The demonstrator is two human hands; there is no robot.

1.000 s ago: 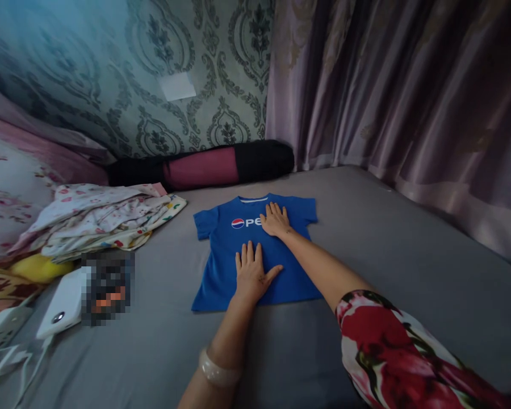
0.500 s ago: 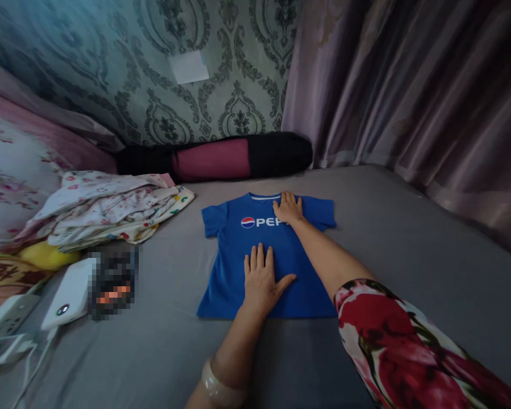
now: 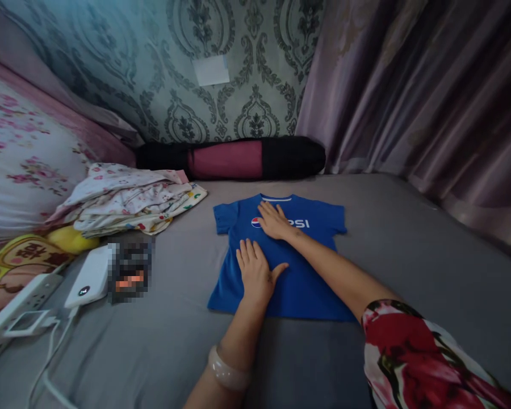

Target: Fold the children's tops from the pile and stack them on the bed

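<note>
While my left hand point(image 3: 255, 272) and right hand point(image 3: 273, 220) lay flat, fingers outstretched, gripping nothing, the shirt point(image 3: 298, 287) was beneath them, seemingly light and soft, best pinched at the shoulders point(image 3: 317, 209) either side of my right fingertips.

Illumination is dim. A bluish cast tints the wallpaper point(image 3: 111, 51) behind and left of the blue shirt point(image 3: 292, 281); the curtain point(image 3: 387, 96) to its right darkens into shadow. Pixelation masks one item point(image 3: 131, 270) left of it; surrounding margins appear stretched, soft
</note>
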